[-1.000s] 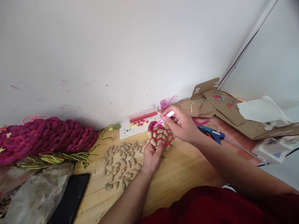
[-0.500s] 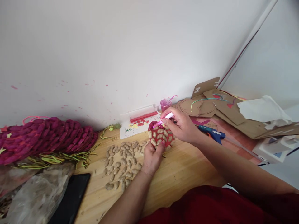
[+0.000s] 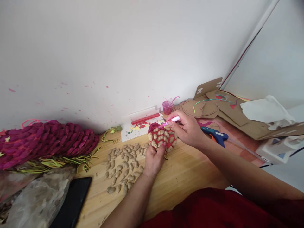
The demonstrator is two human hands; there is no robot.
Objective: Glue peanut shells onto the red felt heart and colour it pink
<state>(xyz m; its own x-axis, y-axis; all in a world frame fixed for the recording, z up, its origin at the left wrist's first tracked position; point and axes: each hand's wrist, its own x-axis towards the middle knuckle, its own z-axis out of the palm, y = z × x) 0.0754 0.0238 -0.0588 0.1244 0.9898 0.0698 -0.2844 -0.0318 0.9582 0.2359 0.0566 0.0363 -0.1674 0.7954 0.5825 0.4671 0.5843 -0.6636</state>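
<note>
My left hand [image 3: 155,157] grips the lower edge of a red heart-shaped piece [image 3: 170,146] covered with glued-on peanuts, thumb on top. Magenta paint coats the peanuts at its upper left. In my right hand [image 3: 187,130] is a white-handled paintbrush [image 3: 174,120], its pink-stained tip touching or just over the painted part. Loose unpainted peanuts [image 3: 125,164] lie spread on the wooden table to the left of my left hand. Behind the heart stands a clear cup of pink paint [image 3: 167,107] with a pink-stained stick across its rim.
At the left lies a row of magenta-painted peanut pieces [image 3: 68,136] beside a plastic bag [image 3: 40,196] and a black flat object [image 3: 73,199]. Paper stars rest on a white sheet [image 3: 128,136]. To the right are cardboard cutouts [image 3: 192,108], a blue glue gun [image 3: 217,136] and a white device [image 3: 273,150].
The brush tip has shifted slightly right along the heart's top edge, with my right hand. More magenta shows at the upper left, and the heart is tilted a little more toward me.
</note>
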